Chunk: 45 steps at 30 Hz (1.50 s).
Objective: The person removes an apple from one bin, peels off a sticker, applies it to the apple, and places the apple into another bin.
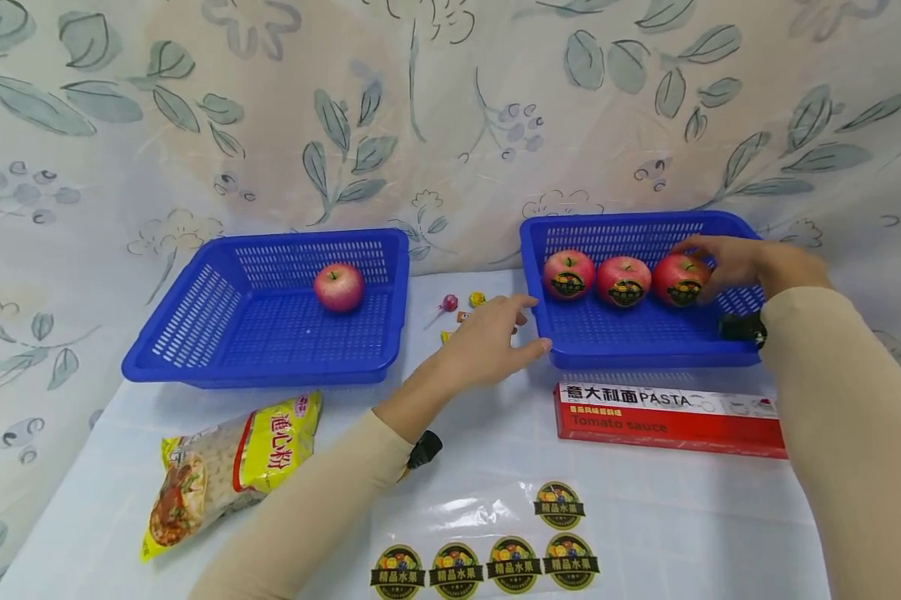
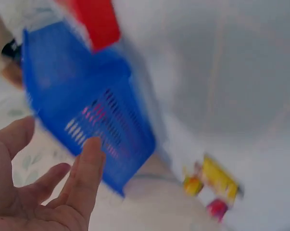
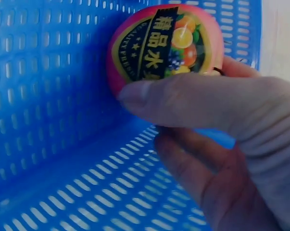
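Note:
Inside the right blue basket [image 1: 645,360], my right hand [image 1: 750,262] grips the rightmost red apple [image 1: 678,279]. In the right wrist view the thumb [image 3: 183,98] lies across this apple [image 3: 169,43], just below its black and gold fruit sticker. Two more stickered apples, a middle one [image 1: 624,281] and a left one [image 1: 569,274], sit beside it in a row. My left hand [image 1: 488,342] is at the basket's left wall, fingers spread and holding nothing. The left wrist view shows its fingers [image 2: 87,178] overlapping the slotted basket [image 2: 53,103].
A left blue basket [image 1: 270,371] holds one apple [image 1: 339,287] without a visible sticker. Between the baskets lie a pink lollipop [image 1: 449,303] and small sweets. In front are a pasta bag [image 1: 232,467], a red pasta box [image 1: 668,421] and a clear sheet of several stickers [image 1: 488,508].

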Available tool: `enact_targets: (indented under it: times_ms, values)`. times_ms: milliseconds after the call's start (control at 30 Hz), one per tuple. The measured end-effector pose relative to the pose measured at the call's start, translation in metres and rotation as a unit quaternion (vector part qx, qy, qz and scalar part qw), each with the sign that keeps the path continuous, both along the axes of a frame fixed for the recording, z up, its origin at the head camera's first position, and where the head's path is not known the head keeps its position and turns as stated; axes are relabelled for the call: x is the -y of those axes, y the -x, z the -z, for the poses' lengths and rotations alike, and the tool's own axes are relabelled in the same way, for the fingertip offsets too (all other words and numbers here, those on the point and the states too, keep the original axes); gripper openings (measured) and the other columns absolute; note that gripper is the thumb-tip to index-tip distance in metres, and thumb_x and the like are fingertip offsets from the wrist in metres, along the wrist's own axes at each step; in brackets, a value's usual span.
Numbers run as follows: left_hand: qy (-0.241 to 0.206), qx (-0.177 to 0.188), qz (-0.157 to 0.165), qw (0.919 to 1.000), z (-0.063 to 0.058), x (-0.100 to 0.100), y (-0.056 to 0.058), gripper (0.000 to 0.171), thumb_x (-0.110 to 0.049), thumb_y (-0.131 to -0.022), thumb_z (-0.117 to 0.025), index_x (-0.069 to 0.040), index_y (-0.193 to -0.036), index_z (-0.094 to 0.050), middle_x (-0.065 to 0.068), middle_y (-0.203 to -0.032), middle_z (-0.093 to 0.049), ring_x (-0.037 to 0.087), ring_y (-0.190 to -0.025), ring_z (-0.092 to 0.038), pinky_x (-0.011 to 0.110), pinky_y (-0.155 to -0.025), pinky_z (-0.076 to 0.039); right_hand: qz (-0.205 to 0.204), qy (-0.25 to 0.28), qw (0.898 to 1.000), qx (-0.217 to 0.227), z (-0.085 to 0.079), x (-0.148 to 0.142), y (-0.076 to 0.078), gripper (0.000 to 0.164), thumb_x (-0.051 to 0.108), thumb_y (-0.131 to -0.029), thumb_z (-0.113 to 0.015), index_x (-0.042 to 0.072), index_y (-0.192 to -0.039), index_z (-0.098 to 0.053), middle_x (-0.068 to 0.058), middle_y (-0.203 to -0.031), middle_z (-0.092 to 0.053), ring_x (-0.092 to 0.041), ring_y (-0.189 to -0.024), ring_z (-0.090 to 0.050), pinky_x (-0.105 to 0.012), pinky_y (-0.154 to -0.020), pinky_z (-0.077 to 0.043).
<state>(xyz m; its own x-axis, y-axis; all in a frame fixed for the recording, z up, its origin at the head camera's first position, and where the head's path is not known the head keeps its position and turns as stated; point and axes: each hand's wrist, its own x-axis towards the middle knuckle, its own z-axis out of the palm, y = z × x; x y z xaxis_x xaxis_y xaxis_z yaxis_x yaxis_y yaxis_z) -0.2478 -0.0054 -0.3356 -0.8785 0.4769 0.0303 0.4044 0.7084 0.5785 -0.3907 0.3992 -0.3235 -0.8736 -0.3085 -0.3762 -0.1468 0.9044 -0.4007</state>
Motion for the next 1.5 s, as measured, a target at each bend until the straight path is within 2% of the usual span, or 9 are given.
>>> enact_targets:
  times_ms: [267, 400, 567, 667, 767, 933, 1100, 1333, 1500]
  values:
    - [0.093, 0.0, -0.002, 0.9956, -0.056, 0.053, 0.012, 0.061, -0.041, -0.1, -0.065, -0.01, -0.149, -0.047, 0.012, -0.142, -0.059, 0.026, -0.13, -0.056, 0.044, -0.109, -0.048, 0.011, -0.053, 0.999, 0.006, -0.026, 0.014, -0.024, 0.104, 0.007, -0.08, -0.085, 0.005, -0.16, -0.019, -0.041, -0.154, -0.019, -0.067, -0.133, -0.026, -0.082, -0.1, -0.03]
    - [0.129, 0.008, -0.031, 0.9911, -0.077, 0.09, 0.025, 0.062, -0.04, -0.098, -0.068, -0.008, -0.148, -0.048, 0.014, -0.143, -0.057, 0.031, -0.134, -0.053, 0.048, -0.113, -0.044, -0.023, -0.057, 0.997, -0.04, -0.044, 0.031, -0.046, 0.098, 0.014, -0.086, -0.082, 0.005, -0.161, -0.019, -0.041, -0.155, -0.023, -0.066, -0.134, -0.03, -0.08, -0.099, -0.034]
    - [0.174, 0.033, -0.066, 0.9819, -0.09, 0.14, 0.051, 0.068, -0.039, -0.096, -0.07, -0.006, -0.15, -0.045, 0.02, -0.15, -0.051, 0.037, -0.141, -0.045, 0.055, -0.118, -0.035, -0.068, -0.065, 0.989, -0.111, -0.06, 0.067, -0.076, 0.086, 0.031, -0.094, -0.076, 0.008, -0.161, -0.026, -0.035, -0.157, -0.029, -0.06, -0.139, -0.032, -0.078, -0.104, -0.032]
    - [0.195, 0.058, -0.068, 0.9767, -0.092, 0.163, 0.063, 0.073, -0.039, -0.095, -0.071, -0.004, -0.153, -0.041, 0.022, -0.155, -0.043, 0.042, -0.147, -0.036, 0.061, -0.119, -0.029, -0.076, -0.054, 0.987, -0.131, -0.061, 0.091, -0.093, 0.083, 0.038, -0.093, -0.075, 0.01, -0.159, -0.033, -0.031, -0.159, -0.031, -0.057, -0.142, -0.032, -0.078, -0.106, -0.031]
    - [0.217, 0.094, -0.081, 0.9682, -0.089, 0.178, 0.069, 0.079, -0.039, -0.094, -0.072, -0.005, -0.156, -0.037, 0.024, -0.16, -0.036, 0.046, -0.149, -0.029, 0.067, -0.118, -0.026, -0.093, -0.031, 0.985, -0.142, -0.057, 0.112, -0.11, 0.078, 0.035, -0.092, -0.077, 0.01, -0.156, -0.039, -0.025, -0.157, -0.038, -0.053, -0.143, -0.034, -0.074, -0.107, -0.035]
    - [0.241, 0.143, -0.118, 0.9527, -0.076, 0.197, 0.073, 0.082, -0.04, -0.095, -0.071, -0.01, -0.16, -0.031, 0.027, -0.162, -0.03, 0.053, -0.148, -0.025, 0.077, -0.111, -0.026, -0.136, -0.01, 0.977, -0.166, -0.052, 0.139, -0.13, 0.07, 0.031, -0.095, -0.075, 0.012, -0.154, -0.044, -0.018, -0.155, -0.046, -0.043, -0.144, -0.04, -0.068, -0.111, -0.036]
    - [0.252, 0.176, -0.138, 0.9415, -0.067, 0.212, 0.073, 0.085, -0.048, -0.093, -0.071, -0.019, -0.161, -0.03, 0.027, -0.162, -0.028, 0.059, -0.144, -0.025, 0.083, -0.105, -0.025, -0.184, 0.048, 0.965, -0.183, -0.047, 0.163, -0.139, 0.061, 0.026, -0.097, -0.073, 0.014, -0.152, -0.049, -0.009, -0.154, -0.05, -0.033, -0.146, -0.042, -0.061, -0.116, -0.035]
    - [0.23, 0.222, -0.152, 0.9354, -0.059, 0.22, 0.082, 0.082, -0.05, -0.091, -0.074, -0.021, -0.157, -0.036, 0.028, -0.153, -0.037, 0.054, -0.126, -0.053, 0.069, -0.096, -0.049, -0.22, 0.088, 0.953, -0.188, -0.039, 0.202, -0.146, 0.058, 0.025, -0.098, -0.07, 0.017, -0.151, -0.049, -0.004, -0.152, -0.051, -0.026, -0.142, -0.047, -0.053, -0.115, -0.04]
    - [0.219, 0.229, -0.164, 0.9341, -0.051, 0.219, 0.092, 0.086, -0.039, -0.094, -0.073, -0.011, -0.161, -0.026, 0.03, -0.155, -0.032, 0.054, -0.127, -0.052, 0.061, -0.098, -0.052, -0.249, 0.098, 0.947, -0.178, -0.038, 0.228, -0.155, 0.056, 0.028, -0.1, -0.068, 0.021, -0.152, -0.048, -0.001, -0.153, -0.05, -0.023, -0.142, -0.047, -0.049, -0.114, -0.043]
